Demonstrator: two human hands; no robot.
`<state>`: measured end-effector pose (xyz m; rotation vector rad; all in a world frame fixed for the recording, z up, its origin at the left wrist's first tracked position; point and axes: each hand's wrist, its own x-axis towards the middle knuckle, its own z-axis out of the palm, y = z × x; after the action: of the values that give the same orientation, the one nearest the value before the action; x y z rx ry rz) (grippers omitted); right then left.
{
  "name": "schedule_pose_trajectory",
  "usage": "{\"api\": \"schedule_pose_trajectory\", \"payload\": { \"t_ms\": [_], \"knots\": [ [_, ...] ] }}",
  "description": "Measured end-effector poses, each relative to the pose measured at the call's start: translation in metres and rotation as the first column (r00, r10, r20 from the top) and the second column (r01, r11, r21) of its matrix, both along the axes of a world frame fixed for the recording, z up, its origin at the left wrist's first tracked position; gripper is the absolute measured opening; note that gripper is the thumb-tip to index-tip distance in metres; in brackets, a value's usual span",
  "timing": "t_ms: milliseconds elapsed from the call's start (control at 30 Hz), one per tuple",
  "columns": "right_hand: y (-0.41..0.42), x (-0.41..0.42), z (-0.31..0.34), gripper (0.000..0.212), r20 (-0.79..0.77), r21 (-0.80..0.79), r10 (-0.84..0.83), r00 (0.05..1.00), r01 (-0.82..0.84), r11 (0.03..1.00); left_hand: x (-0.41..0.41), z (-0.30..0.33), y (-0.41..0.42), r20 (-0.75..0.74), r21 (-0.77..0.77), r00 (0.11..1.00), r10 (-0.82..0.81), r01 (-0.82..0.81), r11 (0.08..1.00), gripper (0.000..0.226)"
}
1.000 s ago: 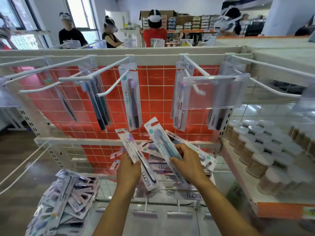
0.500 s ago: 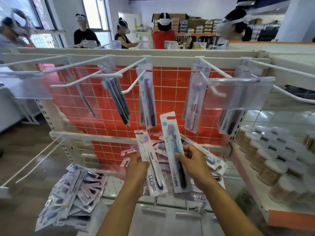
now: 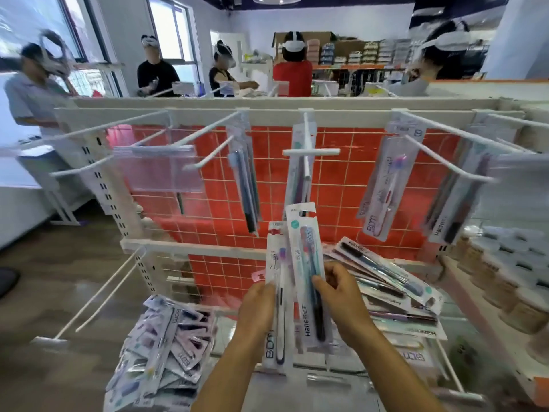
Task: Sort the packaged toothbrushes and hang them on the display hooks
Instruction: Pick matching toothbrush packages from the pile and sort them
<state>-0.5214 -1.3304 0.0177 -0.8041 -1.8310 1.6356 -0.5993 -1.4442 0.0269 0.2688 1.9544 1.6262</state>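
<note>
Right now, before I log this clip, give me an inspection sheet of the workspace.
Surface: white display rack with orange grid backing; lower shelf below.
Job's things: BDM pack in left hand; Hane pack in right hand; hung packs on hooks.
Clutter: loose packs behind the hands; another heap lower left.
Grips: each hand pinches one pack.
Cables: nothing seen.
Surroundings: jars on right shelf; people wearing headsets behind the rack.
</note>
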Motion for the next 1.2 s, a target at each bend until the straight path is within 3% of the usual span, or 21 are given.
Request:
{"api": "schedule_pose_trajectory", "payload": {
  "t_ms": [367, 767, 933, 1200],
  "knots": [
    [-0.056, -0.038, 0.017, 0.014, -0.133, 0.017, 0.048, 0.990, -0.047, 0.999, -0.041, 0.009, -0.042, -0.157, 0.159, 0.983, 0.096, -0.071, 0.985, 0.029],
    [-0.107, -0.058, 0.026, 0.027, -0.268, 0.281, 0.071, 0.961, 0.008, 0.960, -0.078, 0.000, -0.073, -0.217, 0.252, 0.968, 0.126, -0.069, 0.965, 0.025],
    [-0.123, -0.066, 0.037, 0.014, -0.334, 0.341, 0.099, 0.938, 0.023, 0.940, -0.090, -0.002, -0.081, -0.254, 0.270, 0.961, 0.104, -0.033, 0.962, 0.027],
    [-0.130, -0.081, 0.055, 0.016, -0.372, 0.362, 0.075, 0.925, 0.070, 0.930, -0.104, -0.008, -0.087, -0.286, 0.278, 0.953, 0.100, -0.017, 0.960, 0.027]
  ]
}}
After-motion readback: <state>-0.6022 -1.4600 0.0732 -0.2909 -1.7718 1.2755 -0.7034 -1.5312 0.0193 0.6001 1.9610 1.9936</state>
